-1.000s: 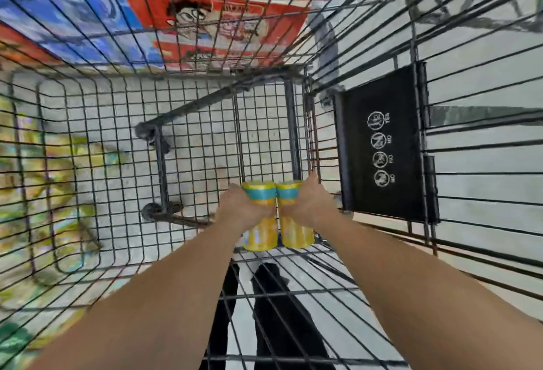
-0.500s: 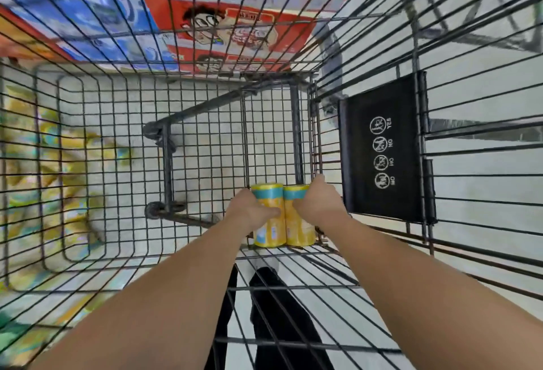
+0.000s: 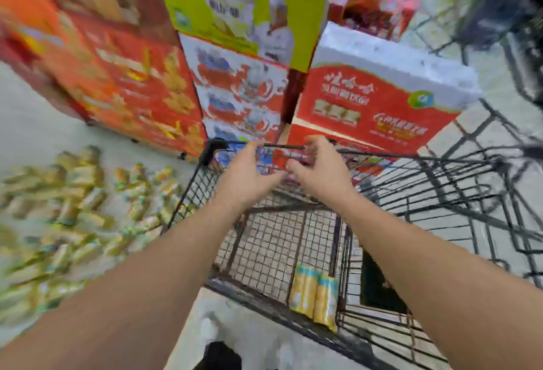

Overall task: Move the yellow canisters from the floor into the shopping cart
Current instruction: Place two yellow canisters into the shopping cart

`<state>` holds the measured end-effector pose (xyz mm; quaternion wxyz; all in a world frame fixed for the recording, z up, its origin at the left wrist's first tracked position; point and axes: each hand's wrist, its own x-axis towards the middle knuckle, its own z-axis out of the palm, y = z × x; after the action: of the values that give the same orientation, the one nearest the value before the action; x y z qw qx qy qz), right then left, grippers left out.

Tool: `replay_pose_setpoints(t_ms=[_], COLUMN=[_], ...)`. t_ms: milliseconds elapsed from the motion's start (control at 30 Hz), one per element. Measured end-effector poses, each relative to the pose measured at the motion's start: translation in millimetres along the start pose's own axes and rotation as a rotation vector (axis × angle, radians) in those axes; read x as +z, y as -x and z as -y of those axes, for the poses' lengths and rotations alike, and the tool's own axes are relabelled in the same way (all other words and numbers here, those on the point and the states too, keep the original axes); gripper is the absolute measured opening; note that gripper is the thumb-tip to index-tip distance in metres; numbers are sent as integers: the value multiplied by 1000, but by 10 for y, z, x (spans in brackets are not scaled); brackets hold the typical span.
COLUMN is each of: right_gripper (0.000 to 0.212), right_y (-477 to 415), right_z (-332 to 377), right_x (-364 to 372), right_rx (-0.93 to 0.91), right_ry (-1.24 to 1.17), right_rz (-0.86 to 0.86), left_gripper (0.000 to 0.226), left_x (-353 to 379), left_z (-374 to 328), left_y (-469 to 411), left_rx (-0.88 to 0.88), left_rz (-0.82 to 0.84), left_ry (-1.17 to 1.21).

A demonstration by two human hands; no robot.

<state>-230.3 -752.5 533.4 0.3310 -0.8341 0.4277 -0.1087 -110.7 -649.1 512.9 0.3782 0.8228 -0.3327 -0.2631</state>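
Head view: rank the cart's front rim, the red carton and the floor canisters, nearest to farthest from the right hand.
1. front rim, just beyond the right hand fingertips.
2. red carton, behind that rim, to the right.
3. floor canisters, far left, down low.

Stacked red cartons (image 3: 376, 111) (a lime-green box (image 3: 249, 2) on top) stand on pale floor (image 3: 35, 123).

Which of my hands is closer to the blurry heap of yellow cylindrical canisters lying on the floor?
Left. The left hand is right of the yellow canister heap, above the black wire cart; the right hand sits farther right.
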Motion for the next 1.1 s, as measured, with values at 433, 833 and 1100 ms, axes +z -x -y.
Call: replay_pose_setpoints(t_ms=[433, 833, 1100], right_gripper=[57, 57, 59], right_y=[528, 1363, 1104], right_z=[2994, 3626, 1746], right_x=[1643, 5071, 7157], right_rx=[-578, -476, -231], right_ry=[-19, 150, 405], right_rz=[195, 587, 757], left_gripper=[71, 71, 75], left_x=[-3135, -4057, -2335], left_z=[1588, 4712, 6966], left_y=[1314, 2202, 2087], left_rx=[-185, -570, -714], left_rz=[-501, -344, -32], left_ry=[-31, -196, -256])
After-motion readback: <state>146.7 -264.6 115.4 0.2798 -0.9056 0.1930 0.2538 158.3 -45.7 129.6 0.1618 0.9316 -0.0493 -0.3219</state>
